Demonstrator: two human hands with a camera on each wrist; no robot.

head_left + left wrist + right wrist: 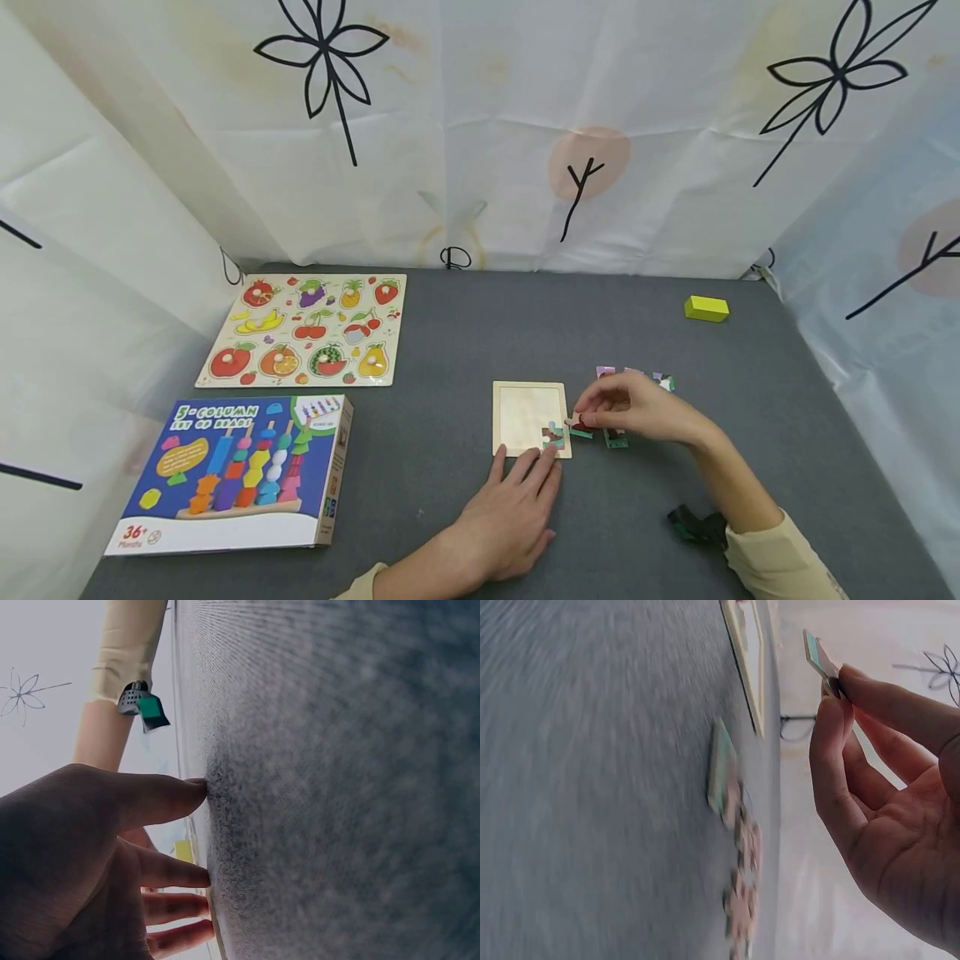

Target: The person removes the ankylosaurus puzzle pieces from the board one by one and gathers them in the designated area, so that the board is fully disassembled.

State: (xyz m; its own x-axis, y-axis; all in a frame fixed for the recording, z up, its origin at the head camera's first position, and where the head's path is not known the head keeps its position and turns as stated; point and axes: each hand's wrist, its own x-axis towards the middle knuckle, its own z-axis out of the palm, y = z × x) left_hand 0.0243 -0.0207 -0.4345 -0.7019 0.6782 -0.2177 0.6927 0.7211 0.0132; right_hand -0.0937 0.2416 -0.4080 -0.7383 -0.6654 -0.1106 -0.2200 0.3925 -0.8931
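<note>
A pale wooden puzzle tray [519, 408] lies flat on the grey table, with a fitted jigsaw piece [552, 436] in its lower right corner. My left hand [517, 508] rests with fingers extended at the tray's near edge; in the left wrist view its fingertips [196, 876] touch that edge. Just right of the tray, my right hand [637, 406] pinches a small jigsaw piece [821, 656] between thumb and forefinger, held above the table. Other loose jigsaw pieces [617, 439] lie beneath and behind the right hand, partly hidden by it.
A fruit peg board [300, 331] lies at the back left, with a boxed bead toy [232, 475] in front of it. A yellow block [707, 308] sits at the back right. White patterned cloth [480, 125] borders the table's far side.
</note>
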